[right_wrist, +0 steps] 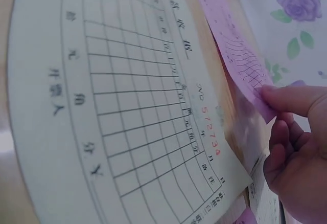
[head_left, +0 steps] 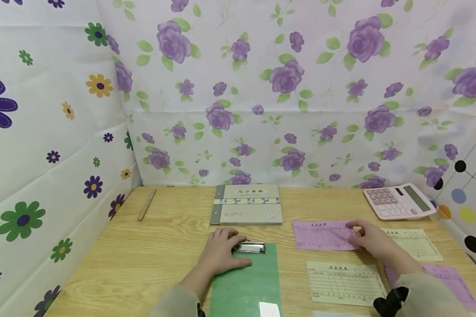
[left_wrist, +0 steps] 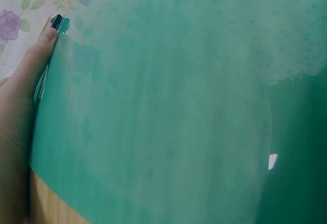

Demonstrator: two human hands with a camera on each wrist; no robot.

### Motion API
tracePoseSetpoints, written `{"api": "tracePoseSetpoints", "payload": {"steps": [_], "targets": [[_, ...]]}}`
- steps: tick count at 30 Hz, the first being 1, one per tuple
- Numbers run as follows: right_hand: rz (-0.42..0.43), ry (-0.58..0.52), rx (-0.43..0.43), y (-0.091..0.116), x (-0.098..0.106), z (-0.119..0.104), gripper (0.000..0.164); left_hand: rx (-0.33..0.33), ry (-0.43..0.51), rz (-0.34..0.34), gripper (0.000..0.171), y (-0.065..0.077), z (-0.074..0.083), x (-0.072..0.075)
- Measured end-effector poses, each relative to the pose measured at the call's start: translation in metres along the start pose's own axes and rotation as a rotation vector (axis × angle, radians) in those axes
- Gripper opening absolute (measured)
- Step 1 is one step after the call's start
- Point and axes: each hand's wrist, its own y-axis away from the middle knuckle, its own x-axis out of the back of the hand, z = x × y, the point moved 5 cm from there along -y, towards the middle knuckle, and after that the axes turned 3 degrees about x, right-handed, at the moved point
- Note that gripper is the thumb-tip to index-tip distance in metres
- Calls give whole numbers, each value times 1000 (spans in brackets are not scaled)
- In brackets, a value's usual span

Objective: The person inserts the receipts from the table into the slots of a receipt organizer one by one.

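Observation:
My left hand (head_left: 222, 252) rests over the upper left corner of a green clipboard (head_left: 246, 281), its fingertips at the metal clip (head_left: 251, 248) and its thumb across the board. In the left wrist view the green sheet (left_wrist: 168, 111) fills most of the picture, with the thumb (left_wrist: 38, 55) by the clip. Between thumb and fingers, my right hand (head_left: 370, 237) pinches the right end of a pink receipt slip (head_left: 319, 235). That slip's end (right_wrist: 250, 75) is lifted in the right wrist view. Below it lies a pale yellow receipt slip (head_left: 346, 284) printed with a grid.
A ledger book (head_left: 247, 215) lies behind the clipboard, and a pink calculator (head_left: 398, 202) stands at the back right. Another yellow slip (head_left: 414, 244) and a second pink slip (head_left: 452, 284) lie right, partly under the right arm. A wooden-coloured pen (head_left: 146, 206) lies back left.

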Motion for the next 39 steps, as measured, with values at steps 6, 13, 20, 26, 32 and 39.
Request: {"api": "tracePoseSetpoints", "payload": {"steps": [6, 13, 20, 26, 32, 39], "targets": [[25, -66, -3, 1, 8, 3, 54, -2, -9, 4, 76, -2, -1, -2], [17, -70, -14, 0, 9, 4, 54, 2, -16, 1, 77, -2, -1, -2], [-6, -85, -36, 4, 7, 0, 51, 4, -19, 0, 77, -2, -1, -2], [14, -169, -6, 7, 9, -7, 52, 2, -15, 2, 77, -1, -1, -3], [45, -226, 79, 10, 16, -15, 56, 1, -11, 4, 76, -1, -1, -3], [29, -277, 118, 12, 13, -23, 57, 1, 3, 17, 73, 0, 0, -1]]}}
